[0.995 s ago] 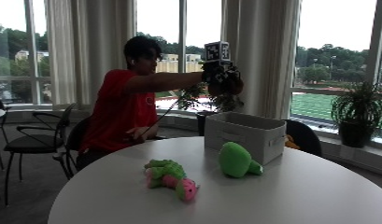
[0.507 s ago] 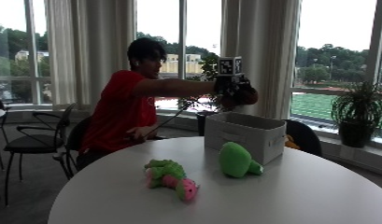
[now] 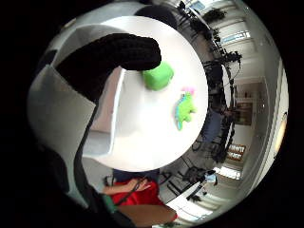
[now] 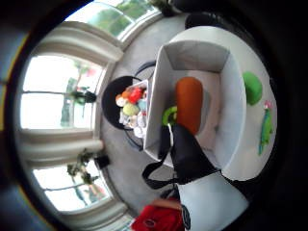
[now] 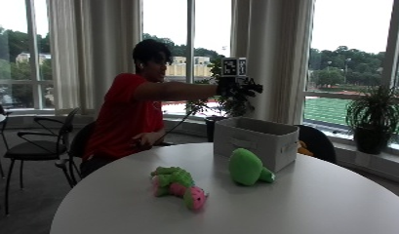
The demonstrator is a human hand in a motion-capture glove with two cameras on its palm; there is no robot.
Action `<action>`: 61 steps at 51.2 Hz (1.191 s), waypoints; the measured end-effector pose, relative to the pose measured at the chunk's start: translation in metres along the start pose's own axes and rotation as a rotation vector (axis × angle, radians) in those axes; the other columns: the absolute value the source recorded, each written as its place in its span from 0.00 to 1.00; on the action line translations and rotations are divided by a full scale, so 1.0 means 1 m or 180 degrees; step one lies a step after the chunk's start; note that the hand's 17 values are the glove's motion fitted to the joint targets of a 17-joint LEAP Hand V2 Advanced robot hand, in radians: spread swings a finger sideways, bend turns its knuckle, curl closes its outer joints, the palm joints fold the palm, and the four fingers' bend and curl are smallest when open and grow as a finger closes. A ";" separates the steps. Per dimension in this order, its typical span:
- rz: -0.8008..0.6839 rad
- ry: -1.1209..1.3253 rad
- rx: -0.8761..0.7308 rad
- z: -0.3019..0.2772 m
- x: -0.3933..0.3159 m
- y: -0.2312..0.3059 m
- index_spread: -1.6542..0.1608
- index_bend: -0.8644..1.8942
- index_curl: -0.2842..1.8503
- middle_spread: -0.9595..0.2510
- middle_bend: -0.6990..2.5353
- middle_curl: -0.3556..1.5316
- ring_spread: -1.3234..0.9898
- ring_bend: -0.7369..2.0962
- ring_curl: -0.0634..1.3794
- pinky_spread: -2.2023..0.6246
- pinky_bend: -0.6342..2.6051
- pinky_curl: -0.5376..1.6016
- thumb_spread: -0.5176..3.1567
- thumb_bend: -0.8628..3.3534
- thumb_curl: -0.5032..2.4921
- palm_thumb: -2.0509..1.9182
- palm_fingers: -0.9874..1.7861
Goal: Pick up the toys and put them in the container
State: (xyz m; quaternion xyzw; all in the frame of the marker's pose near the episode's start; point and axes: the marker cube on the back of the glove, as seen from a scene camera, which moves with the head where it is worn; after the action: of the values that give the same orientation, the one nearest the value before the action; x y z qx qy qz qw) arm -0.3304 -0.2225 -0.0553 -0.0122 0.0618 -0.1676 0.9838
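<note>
Round white bench [image 5: 329, 204], white container [image 5: 255, 140] near its far edge, gloved right hand [image 5: 236, 87] held above the container with fingers relaxed, gripping nothing, orange toy [image 4: 188, 102] lying inside the container, round green toy [image 5: 246, 167] just beside the container's front wall, green-and-pink toy [image 5: 178, 184] nearer the bench's middle.

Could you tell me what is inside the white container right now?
Inside the white container, the thumb side palm view shows an orange-brown toy lying on its floor, with a green ring-shaped piece beside it. A black strap covers the near corner, so anything there is hidden.
</note>
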 end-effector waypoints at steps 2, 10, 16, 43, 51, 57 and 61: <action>0.0491 -0.0005 0.0020 0.000 0.011 -0.002 0.68 0.35 0.42 0.78 0.25 0.30 0.57 0.43 0.30 0.77 0.64 0.45 0.46 0.19 0.39 0.57 0.28; 0.0762 -0.0018 -0.0029 0.004 0.066 0.022 0.69 0.36 0.38 0.78 0.26 0.30 0.59 0.41 0.29 0.78 0.63 0.44 0.47 0.19 0.36 0.53 0.29; 0.0910 -0.0126 -0.0024 0.019 0.114 0.049 0.69 0.36 0.36 0.78 0.25 0.30 0.59 0.40 0.28 0.79 0.61 0.43 0.46 0.20 0.34 0.52 0.30; 0.1899 0.0230 -0.0494 0.129 0.339 0.161 0.70 0.35 0.29 0.77 0.26 0.30 0.59 0.35 0.26 0.81 0.59 0.41 0.44 0.20 0.29 0.51 0.29; 0.1944 0.0152 -0.0629 0.153 0.365 0.156 0.71 0.35 0.27 0.77 0.25 0.30 0.59 0.34 0.26 0.81 0.59 0.41 0.44 0.20 0.29 0.51 0.28; 0.1816 -0.0009 -0.0722 0.173 0.378 0.145 0.71 0.34 0.25 0.77 0.25 0.30 0.59 0.34 0.26 0.81 0.60 0.42 0.43 0.20 0.28 0.51 0.27; 0.1763 -0.0054 -0.0825 0.188 0.381 0.138 0.71 0.33 0.23 0.77 0.25 0.29 0.59 0.34 0.27 0.82 0.63 0.42 0.42 0.19 0.28 0.51 0.27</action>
State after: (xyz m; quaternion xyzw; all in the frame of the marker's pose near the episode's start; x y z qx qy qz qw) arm 0.0951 -0.2177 0.0801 -0.1218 0.0754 0.1165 0.9828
